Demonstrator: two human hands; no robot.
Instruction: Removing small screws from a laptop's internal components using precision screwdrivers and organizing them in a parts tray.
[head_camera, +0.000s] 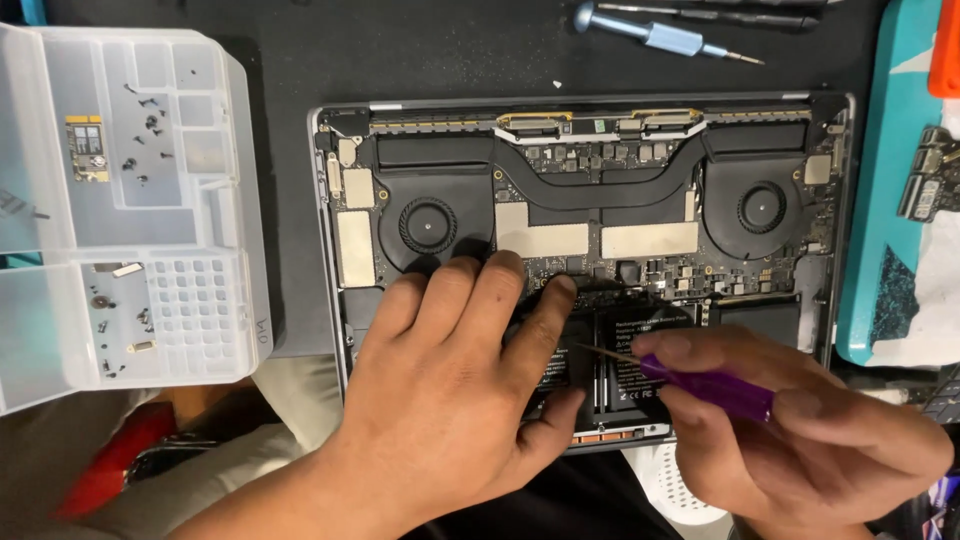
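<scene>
An open laptop (830, 200) lies bottom-up with its cover off, showing two round fans (428, 224), a black heat pipe, the circuit board and black battery cells (640, 375). My left hand (450, 390) lies flat on the laptop's lower left, fingers spread over the battery area, fingertips touching the board's lower edge. My right hand (800, 440) grips a purple-handled tool (715, 388) whose thin tip points left toward the batteries, just right of my left index finger.
A clear plastic parts tray (225, 210) with several small screws and a small circuit card stands at the left. A blue-grey screwdriver (660, 36) lies above the laptop. A teal mat (890, 200) with a small board part is at the right.
</scene>
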